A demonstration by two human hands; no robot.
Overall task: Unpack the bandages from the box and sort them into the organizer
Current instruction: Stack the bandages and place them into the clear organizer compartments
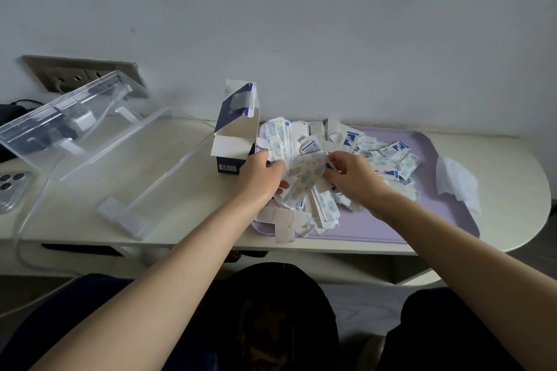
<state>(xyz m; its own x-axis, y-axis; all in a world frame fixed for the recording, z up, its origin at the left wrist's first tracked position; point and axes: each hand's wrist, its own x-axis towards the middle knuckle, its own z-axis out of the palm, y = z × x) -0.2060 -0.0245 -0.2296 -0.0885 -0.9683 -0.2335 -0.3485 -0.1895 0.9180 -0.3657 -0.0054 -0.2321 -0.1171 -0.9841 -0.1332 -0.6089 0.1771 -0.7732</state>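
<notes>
the bandages lie in a big white and blue pile on the purple tray, near the worktop's right end. my left hand pinches a few flat packs, and my right hand curls on more, i think to sort them. the open box stands just beside. the clear organizer waits by the left edge.

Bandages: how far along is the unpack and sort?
Unpacking looks done: the box stands open and the bandages lie heaped on the purple tray. In hand: the left hand and right hand are gathering a bunch from the heap. Left: the clear organizer appears to hold none yet.
</notes>
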